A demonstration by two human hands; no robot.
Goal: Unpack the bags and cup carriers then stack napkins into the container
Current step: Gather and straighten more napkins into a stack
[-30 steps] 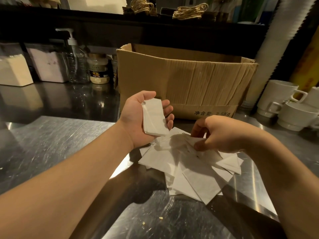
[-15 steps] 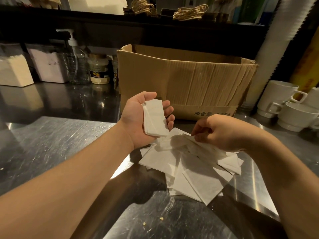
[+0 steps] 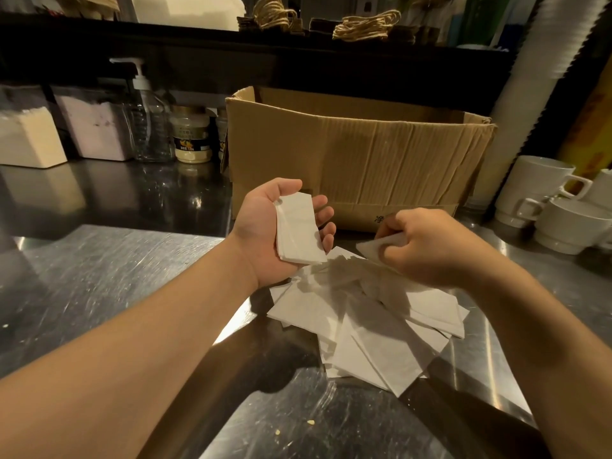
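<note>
Napkins [image 3: 364, 326] – white, folded, loose heap; neat stack [image 3: 298, 230] in left hand [image 3: 265, 233].

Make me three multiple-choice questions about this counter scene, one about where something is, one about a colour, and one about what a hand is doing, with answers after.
1. Where does the cardboard box stand?
A. Behind the loose napkin pile, at the back of the steel counter
B. On the dark upper shelf
C. On the floor

2. What colour are the mugs at the right edge?
A. Black
B. White
C. Red

3. What is the left hand doing?
A. Lying flat on the counter
B. Pressing the pump bottle
C. Holding a folded napkin stack in its upturned palm

Answers: 1 A, the box rises just beyond the pile on the counter. 2 B, the mugs look plain white. 3 C, the stack lies across the palm with the fingers curled at its edge, while the right hand pinches a single napkin above the pile.
</note>
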